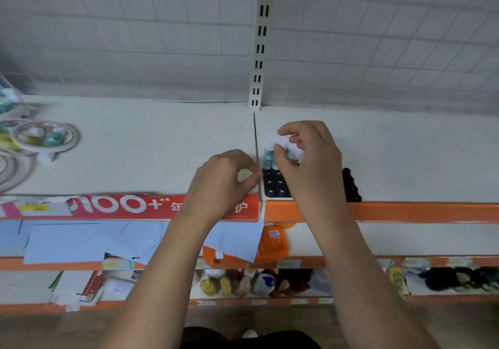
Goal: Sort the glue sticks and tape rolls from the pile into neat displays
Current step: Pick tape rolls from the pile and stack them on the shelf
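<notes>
Left grip (224, 181) curled at white shelf (162, 146) edge, contents unclear; right grip (307, 159) pinches white-capped teal glue sticks (268, 155) at far end of black socketed plastic tray (275, 186).

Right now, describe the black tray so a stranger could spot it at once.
Start at the top white shelf, just right of the slotted upright. At the shelf's orange front edge, partly under the right hand, lies the black tray. Its grid of round sockets, with glue sticks at the rear, sets it apart.

The red shelf-edge strip (121, 206) reads "100+**" and "护"
</notes>
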{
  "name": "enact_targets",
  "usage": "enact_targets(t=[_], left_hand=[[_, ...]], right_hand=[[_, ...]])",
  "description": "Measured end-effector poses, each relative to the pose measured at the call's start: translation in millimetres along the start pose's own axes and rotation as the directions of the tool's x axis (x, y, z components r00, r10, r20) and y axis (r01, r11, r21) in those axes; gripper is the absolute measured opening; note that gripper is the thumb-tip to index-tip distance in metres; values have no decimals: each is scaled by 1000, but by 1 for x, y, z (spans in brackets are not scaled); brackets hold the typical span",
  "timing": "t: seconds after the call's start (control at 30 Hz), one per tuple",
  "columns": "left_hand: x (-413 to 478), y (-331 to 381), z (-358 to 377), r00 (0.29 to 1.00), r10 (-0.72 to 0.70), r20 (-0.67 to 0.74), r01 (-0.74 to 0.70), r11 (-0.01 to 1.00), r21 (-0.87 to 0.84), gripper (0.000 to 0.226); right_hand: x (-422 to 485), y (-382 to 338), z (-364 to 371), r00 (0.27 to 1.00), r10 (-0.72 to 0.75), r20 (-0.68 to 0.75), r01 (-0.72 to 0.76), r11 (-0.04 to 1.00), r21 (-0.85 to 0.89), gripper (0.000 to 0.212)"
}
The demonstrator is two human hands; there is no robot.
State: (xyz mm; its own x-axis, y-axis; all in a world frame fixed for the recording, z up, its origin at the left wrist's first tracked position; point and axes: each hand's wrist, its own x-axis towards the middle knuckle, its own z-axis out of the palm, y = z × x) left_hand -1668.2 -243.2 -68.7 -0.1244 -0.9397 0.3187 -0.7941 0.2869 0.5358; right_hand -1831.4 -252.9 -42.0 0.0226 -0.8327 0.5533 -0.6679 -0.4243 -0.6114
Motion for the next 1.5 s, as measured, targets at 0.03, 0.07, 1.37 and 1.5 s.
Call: enact_targets(t=[0.03, 0.07, 1.37, 1.5], left_hand=[[-5, -7, -10, 999, -26, -34, 28, 998, 51, 11], [-9, -16, -20, 996, -54, -67, 60, 993, 102, 12], [-103, -284, -240, 963, -177, -205, 259, 820, 510, 36], [-103, -283, -235, 960, -247, -130, 278, 800, 532, 57]], right_hand=[[2, -9, 9, 999, -25, 33, 24, 999, 21, 19], [4, -19, 20, 995, -48, 84, 45, 998, 34, 17], [45, -237, 356, 720, 108, 685, -162, 987, 15, 77], [46, -233, 346, 758, 80, 647, -185, 978, 96, 70]])
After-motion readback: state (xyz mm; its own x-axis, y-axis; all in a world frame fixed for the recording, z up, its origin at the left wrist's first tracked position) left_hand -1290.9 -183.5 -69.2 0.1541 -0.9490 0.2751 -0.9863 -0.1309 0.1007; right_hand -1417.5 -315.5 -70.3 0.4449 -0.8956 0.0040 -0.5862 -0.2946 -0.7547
